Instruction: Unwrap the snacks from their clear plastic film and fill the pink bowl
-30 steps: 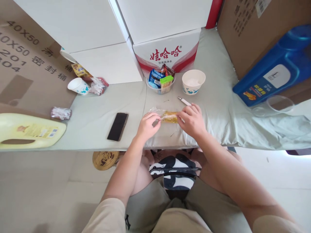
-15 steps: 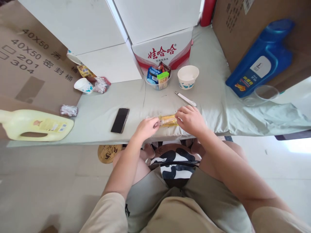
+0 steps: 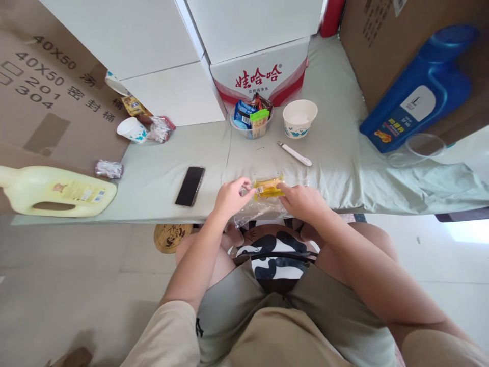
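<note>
A small yellow snack packet (image 3: 268,187) with a white label lies at the table's front edge. Clear plastic film (image 3: 252,210) spreads beneath and in front of it, drooping over the edge. My left hand (image 3: 233,198) is at the packet's left end, thumb reaching toward it and fingers curved with a gap between them. At the right end, my right hand (image 3: 304,200) has its index finger on the packet and the other fingers curled in; its thumb is hard to make out. Beyond it lies a white-handled tool (image 3: 295,154), and to the left a black phone (image 3: 190,186).
Behind stand a clear tub of wrapped snacks (image 3: 252,121) and a paper bowl (image 3: 300,118). A blue bottle (image 3: 420,92) and a clear cup (image 3: 425,148) are at right. At left are a paper cup (image 3: 131,130) and a pale yellow jug (image 3: 64,189).
My left hand has loosened, its fingers now apart. The yellow packet shows more fully, and clear film has spread out in front of it. The right hand has shifted slightly right and down.
</note>
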Demonstrator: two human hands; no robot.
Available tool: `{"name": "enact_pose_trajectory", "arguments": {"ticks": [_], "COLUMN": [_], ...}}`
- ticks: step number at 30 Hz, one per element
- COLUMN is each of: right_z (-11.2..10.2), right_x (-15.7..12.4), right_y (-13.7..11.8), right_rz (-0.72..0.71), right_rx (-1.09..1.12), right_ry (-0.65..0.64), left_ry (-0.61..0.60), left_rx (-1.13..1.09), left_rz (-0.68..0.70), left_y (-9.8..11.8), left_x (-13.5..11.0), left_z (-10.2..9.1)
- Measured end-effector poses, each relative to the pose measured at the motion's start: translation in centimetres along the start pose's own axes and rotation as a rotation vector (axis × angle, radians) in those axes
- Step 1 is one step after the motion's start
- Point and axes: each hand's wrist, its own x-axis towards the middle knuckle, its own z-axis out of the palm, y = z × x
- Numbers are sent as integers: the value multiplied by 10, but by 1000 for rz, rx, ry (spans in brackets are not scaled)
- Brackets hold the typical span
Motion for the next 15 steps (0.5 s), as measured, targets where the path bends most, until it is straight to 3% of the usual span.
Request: {"name": "enact_pose_trajectory", "arguments": {"ticks": [2,6,10,13,15], "right_z": [3,14,21,19,17], "right_x": [7,19,29,32,31], "right_y": [-1,-4,-6,0,8], "right_rz": [28,-124,-185,-169,-199], "right_rx": [39,42,138,329,476], "right_ry": [112,329,255,251,364], "left_ry": [35,-136,-257,-125,-8], "left_rx": [18,-78,-595,-788,-728], "left_rz": [31,26,-111,-334,-410], "left_y": [-5,-12,-13,-17,-24], "left_x": [6,13,14,25,36], "left_z": [5,16,23,25,24]}}
